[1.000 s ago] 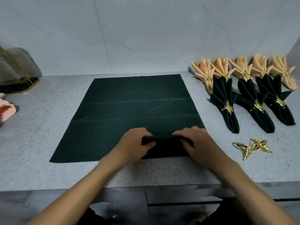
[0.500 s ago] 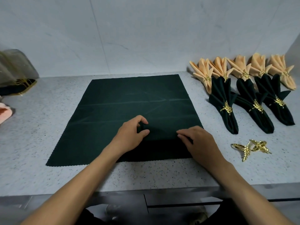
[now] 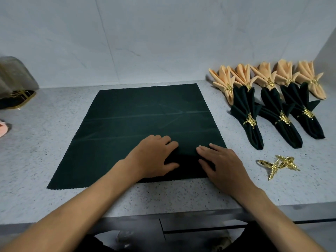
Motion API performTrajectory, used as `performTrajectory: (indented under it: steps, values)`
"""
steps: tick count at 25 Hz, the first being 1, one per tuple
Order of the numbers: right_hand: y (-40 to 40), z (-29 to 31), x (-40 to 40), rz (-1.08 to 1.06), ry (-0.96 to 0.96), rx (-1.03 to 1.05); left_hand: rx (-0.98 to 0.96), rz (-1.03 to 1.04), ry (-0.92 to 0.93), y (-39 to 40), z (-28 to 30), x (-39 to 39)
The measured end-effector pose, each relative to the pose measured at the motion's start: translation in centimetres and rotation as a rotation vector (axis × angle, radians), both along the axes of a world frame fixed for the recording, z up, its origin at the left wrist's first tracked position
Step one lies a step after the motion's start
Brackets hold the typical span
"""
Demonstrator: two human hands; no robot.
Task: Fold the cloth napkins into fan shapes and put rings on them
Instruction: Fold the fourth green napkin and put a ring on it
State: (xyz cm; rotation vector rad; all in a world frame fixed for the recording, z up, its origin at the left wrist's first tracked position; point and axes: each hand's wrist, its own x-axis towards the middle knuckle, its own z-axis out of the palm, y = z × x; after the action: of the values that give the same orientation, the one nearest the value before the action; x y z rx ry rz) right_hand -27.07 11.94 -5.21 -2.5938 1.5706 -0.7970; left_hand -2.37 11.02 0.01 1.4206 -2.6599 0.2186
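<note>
Both hands are lying flat on the near part of the dark green napkin, the left hand and the right hand side by side but apart, fingers stretched out and pressing down on the cloth, gripping nothing. The napkin is lying spread on the speckled counter, its near right portion looking doubled over into a darker band under the palms. By my reading, the pleating is only just starting: the first accordion fold is being flattened, and most of the cloth is lying unfolded beyond the fingers. The next move is calling for a pinch along that folded edge and a reverse fold of equal width, kept straight across. To the right, three finished green fans and a row of peach fans are sitting ringed already. Loose gold rings are waiting just beside the right hand
</note>
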Motion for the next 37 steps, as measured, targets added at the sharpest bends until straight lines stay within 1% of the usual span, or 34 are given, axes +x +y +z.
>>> performTrajectory:
  steps: [1, 3, 6, 10, 13, 17, 19, 21, 23, 26, 28, 30, 31, 34, 35, 37]
  values:
    - [0.0, 0.2, 0.1, -0.010, 0.001, 0.006, -0.022, 0.008, -0.089, 0.3, -0.3, -0.3]
    - [-0.1, 0.8, 0.4, -0.027, 0.021, -0.007, -0.017, 0.022, -0.133, 0.3, 0.1, -0.8]
    - [-0.4, 1.7, 0.9, -0.019, 0.099, -0.070, -0.003, 0.023, -0.226, -0.4, 0.9, -1.2]
    - [-0.7, 2.2, 1.1, -0.014, 0.152, -0.030, 0.052, 0.034, -0.243, -0.4, 1.6, -1.4]
    - [-1.0, 1.7, 0.9, 0.010, 0.158, -0.072, 0.101, 0.011, -0.254, -1.0, 2.1, -1.1]
    - [-1.1, 1.5, 0.7, 0.010, 0.184, -0.127, 0.048, -0.026, -0.357, -1.0, 2.6, -2.1]
    - [-0.7, 1.6, 1.2, -0.011, 0.224, -0.135, 0.031, -0.013, -0.364, -1.1, 2.4, -2.4]
    - [-0.6, 1.8, 1.6, -0.017, 0.258, -0.143, 0.002, 0.015, -0.327, -1.6, 2.6, -2.3]
    - [-1.0, 1.7, 1.5, -0.023, 0.269, -0.159, -0.046, 0.001, -0.314, -1.9, 2.6, -2.4]
    - [-1.3, 1.1, 1.0, -0.046, 0.240, -0.151, -0.114, -0.028, -0.420, -0.8, 1.5, -2.7]
    - [-1.1, 1.4, 1.0, -0.023, 0.236, -0.126, -0.154, -0.007, -0.409, -0.3, 1.4, -2.8]
    - [0.1, 2.2, 0.5, -0.025, 0.186, -0.108, -0.105, 0.015, -0.335, 0.0, 2.3, -2.7]
    - [1.2, 2.7, -0.4, -0.103, 0.103, -0.098, -0.059, 0.029, -0.297, 0.0, 3.0, -2.8]
    - [5.3, 3.6, -5.4, -0.484, -0.264, -0.076, 0.103, 0.079, -0.100, 0.1, 4.5, -4.2]
    - [6.5, 3.5, -7.1, -0.566, -0.331, -0.032, 0.123, 0.080, -0.056, 0.2, 4.6, -4.6]
    - [7.8, 3.5, -9.4, -0.627, -0.361, 0.130, 0.124, 0.076, -0.040, 0.5, 4.3, -5.3]
